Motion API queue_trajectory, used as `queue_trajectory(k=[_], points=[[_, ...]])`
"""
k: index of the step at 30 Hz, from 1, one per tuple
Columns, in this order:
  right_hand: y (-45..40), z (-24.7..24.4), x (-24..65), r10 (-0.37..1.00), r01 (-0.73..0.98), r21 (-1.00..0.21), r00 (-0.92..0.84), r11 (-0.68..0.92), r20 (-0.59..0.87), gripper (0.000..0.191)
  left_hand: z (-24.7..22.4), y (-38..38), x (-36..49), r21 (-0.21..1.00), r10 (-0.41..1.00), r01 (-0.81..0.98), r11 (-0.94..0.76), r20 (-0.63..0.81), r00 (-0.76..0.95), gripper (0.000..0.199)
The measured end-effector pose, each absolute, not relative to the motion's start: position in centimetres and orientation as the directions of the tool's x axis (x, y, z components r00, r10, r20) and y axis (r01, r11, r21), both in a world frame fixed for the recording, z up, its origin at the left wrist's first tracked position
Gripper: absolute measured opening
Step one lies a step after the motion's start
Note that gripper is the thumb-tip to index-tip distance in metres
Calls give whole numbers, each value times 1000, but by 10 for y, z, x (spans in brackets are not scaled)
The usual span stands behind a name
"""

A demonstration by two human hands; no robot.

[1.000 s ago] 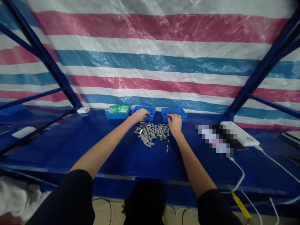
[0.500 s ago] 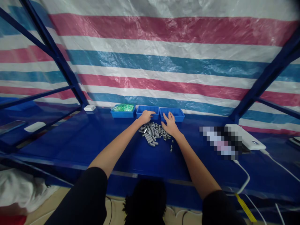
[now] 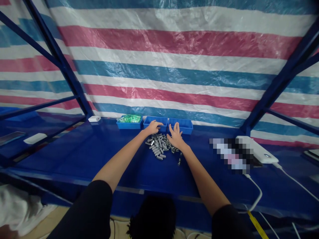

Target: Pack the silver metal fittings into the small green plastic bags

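My left hand [image 3: 152, 127] is at the front of the middle blue bin [image 3: 156, 119], fingers stretched to the right with nothing visible in them. To its right, my right hand [image 3: 175, 136] is open, fingers spread, in front of the right blue bin [image 3: 185, 124] and over the edge of the metal pile. Below and between the hands lies a heap of silvery, elongated metal pieces [image 3: 157, 146]. Smaller metal pieces [image 3: 173, 150] lie on its right side, partly hidden by my right hand. A few stray small pieces [image 3: 179, 161] sit nearer me.
A third blue bin [image 3: 129, 125] holds green plastic packets [image 3: 130, 118]. A white box [image 3: 94, 119] stands at the back left. On the right are a blurred-out device [image 3: 230, 154] and a white power bank [image 3: 260, 152] with cables. Blue metal posts [image 3: 72, 79] frame the blue table [image 3: 99, 149].
My right hand has shifted slightly left and nearer, covering more of the small pieces. My left hand stays almost in place by the middle bin. The whole view has tilted up a little.
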State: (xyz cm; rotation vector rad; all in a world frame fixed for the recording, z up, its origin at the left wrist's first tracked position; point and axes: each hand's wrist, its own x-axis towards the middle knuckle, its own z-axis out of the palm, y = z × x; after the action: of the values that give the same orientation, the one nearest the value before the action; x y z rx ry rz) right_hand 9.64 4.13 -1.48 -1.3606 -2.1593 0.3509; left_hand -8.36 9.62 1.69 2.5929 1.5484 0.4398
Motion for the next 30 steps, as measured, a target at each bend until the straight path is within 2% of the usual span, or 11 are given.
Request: queue_trajectory(k=[3, 8, 12, 16, 20, 22, 24, 26, 28, 30], points=[[43, -17, 94, 861, 694, -513, -365, 505, 355, 64, 18, 94, -82, 229, 879, 851, -472, 202, 433, 40], [49, -17, 98, 815, 626, -524, -395, 577, 425, 52, 20, 95, -81, 230, 894, 867, -442, 195, 404, 38], [54, -20, 100, 799, 570, -562, -376, 599, 470, 48, 22, 91, -81, 184, 899, 887, -424, 203, 387, 36], [57, -22, 99, 790, 495, -615, -368, 613, 491, 53, 25, 83, -80, 112, 888, 896, -431, 230, 398, 35], [52, -18, 98, 788, 470, -633, -349, 615, 507, 56, 31, 69, -80, 66, 860, 894, -443, 311, 404, 33], [47, -15, 97, 797, 491, -628, -343, 604, 498, 56, 35, 59, -85, 77, 823, 893, -444, 429, 373, 30], [43, -11, 96, 800, 512, -616, -342, 599, 493, 55, 38, 48, -96, 106, 780, 922, -372, 574, 249, 25], [41, -8, 95, 795, 521, -603, -342, 604, 501, 54, 38, 37, -113, 130, 756, 971, -200, 651, 69, 25], [40, -5, 95, 784, 525, -586, -340, 617, 520, 52, 34, 30, -132, 120, 752, 993, -10, 655, -72, 25], [40, -2, 95, 768, 527, -567, -337, 633, 545, 51, 30, 25, -148, 45, 783, 995, 84, 615, -94, 28]])
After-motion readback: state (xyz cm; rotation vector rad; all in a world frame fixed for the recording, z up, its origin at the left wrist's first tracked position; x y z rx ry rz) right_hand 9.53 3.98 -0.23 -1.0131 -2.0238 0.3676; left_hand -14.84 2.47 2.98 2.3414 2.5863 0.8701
